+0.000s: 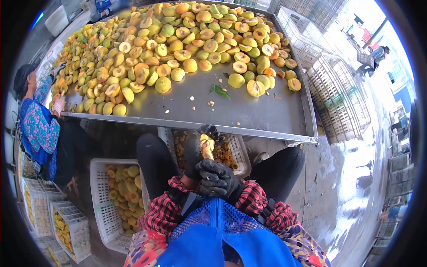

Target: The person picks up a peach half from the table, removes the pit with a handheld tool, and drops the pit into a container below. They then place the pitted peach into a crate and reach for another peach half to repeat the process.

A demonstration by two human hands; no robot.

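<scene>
My left hand (192, 150), in a dark glove, is closed around a yellow-orange fruit piece (205, 143) between my knees, beyond the table's near edge. Just below it, my right hand (218, 179), also gloved, is closed in a fist; what it grips is hidden. The fruit meets a pale, narrow shape above the right fist, too unclear to name. Below the hands, a white crate (243, 165) holds small orange-brown pieces. Many whole and halved yellow-green fruits (164, 49) lie heaped on the metal table (267, 113).
A white crate of fruit (98, 202) stands left of my knees, with more filled crates (82, 233) farther left. A co-worker (38, 124) sits at the table's left, hands at the fruit. Stacked crates (336, 95) stand right of the table; another person (378, 55) is beyond.
</scene>
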